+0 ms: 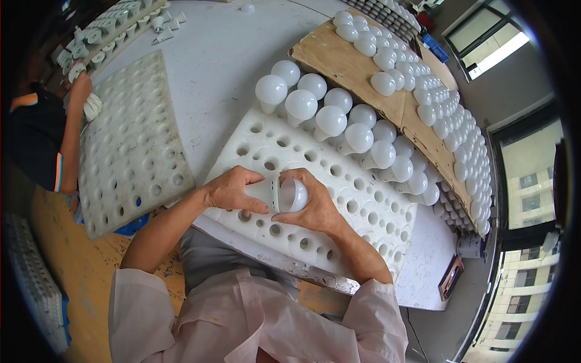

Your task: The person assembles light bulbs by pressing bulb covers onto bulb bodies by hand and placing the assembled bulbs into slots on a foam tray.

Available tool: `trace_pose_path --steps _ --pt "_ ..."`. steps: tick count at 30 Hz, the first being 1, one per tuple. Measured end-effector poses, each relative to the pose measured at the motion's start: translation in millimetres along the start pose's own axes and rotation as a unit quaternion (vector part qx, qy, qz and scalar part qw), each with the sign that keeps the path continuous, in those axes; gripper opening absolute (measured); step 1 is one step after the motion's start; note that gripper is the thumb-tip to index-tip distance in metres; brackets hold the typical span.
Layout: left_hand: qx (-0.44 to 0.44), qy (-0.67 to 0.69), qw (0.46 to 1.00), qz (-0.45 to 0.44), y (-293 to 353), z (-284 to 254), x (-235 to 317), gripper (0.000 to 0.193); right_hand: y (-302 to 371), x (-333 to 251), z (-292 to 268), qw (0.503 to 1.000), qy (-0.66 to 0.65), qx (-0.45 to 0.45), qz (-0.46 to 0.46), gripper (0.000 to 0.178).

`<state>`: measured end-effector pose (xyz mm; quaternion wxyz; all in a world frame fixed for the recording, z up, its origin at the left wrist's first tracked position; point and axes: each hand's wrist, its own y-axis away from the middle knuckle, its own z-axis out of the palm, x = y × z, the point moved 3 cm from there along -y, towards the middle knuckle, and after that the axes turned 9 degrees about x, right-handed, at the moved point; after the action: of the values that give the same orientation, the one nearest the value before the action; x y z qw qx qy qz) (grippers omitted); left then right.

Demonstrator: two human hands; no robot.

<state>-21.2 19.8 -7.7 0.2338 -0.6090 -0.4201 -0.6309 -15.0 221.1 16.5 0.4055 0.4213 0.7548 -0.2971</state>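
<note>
Between my two hands a white light bulb lies on its side, above a white foam tray (235, 158) full of round holes. My left hand (233, 192) is closed around the bulb's white body (261, 191). From the other side my right hand (316, 202) curls its fingers and thumb round the glossy dome (295, 196). A pale rim shows between body and dome; whether the two parts are fully joined I cannot tell. Several finished-looking bulbs (331, 121) stand dome up in the tray's far rows, while the nearer holes hold none.
A brown cardboard sheet (327, 53) beyond the tray carries many more bulbs (426, 114). At left lies a second foam tray (130, 139), where a co-worker's hand (80, 88) holds a white part. White bulb bodies (109, 30) stand at the far left; windows are at right.
</note>
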Motion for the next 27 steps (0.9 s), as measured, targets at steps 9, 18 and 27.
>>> trace_pose_path --steps 9,18,27 --pt "0.009 -0.017 1.000 0.011 -1 4 3 0.042 0 -12 10 0.986 0.137 0.011 -0.090 0.085" --pt "0.025 -0.060 0.997 0.028 -2 3 -3 0.048 -2 -12 18 0.986 0.156 0.000 -0.063 0.076" --pt "0.059 -0.242 0.962 0.111 -6 16 7 0.067 2 -8 21 0.974 0.160 0.038 -0.155 0.071"
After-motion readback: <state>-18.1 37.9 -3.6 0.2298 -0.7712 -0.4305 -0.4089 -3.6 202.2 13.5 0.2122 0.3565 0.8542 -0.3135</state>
